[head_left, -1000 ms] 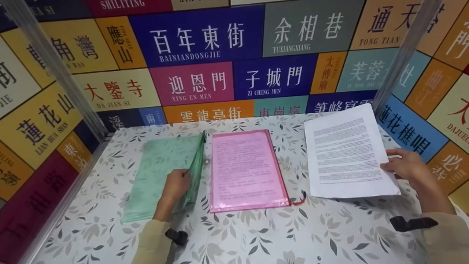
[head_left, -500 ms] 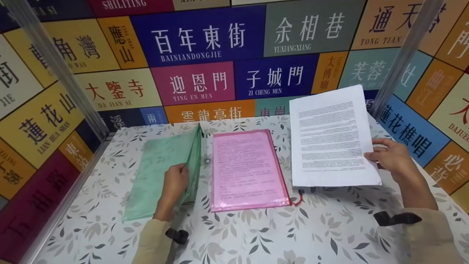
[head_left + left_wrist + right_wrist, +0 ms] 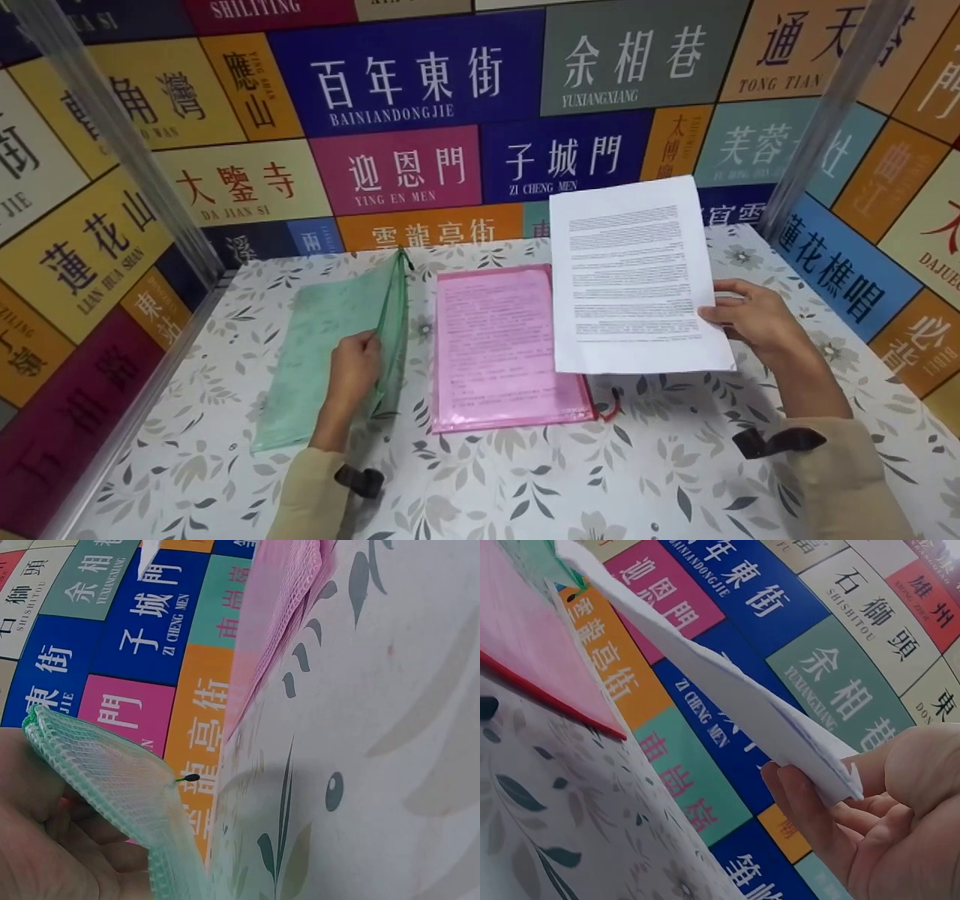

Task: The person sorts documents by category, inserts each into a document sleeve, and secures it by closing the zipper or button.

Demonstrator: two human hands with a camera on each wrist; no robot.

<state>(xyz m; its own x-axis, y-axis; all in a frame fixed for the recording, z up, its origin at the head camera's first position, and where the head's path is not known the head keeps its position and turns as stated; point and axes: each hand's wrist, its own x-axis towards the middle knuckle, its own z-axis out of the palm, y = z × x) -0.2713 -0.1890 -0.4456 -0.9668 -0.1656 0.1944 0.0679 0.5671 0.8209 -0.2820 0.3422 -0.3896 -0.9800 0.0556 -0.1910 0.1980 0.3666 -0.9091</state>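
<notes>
One sheaf of printed paper (image 3: 637, 277), long axis pointing up and away, overlapped the right side of the one pink folder (image 3: 495, 345) in the head view, pinched by the right hand (image 3: 754, 319). Left of the pink folder, the left hand (image 3: 354, 373) gripped one green folder (image 3: 319, 322), lengthwise away.

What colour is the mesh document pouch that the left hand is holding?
The mesh document pouch is green and see-through; the head view shows it best.
</notes>
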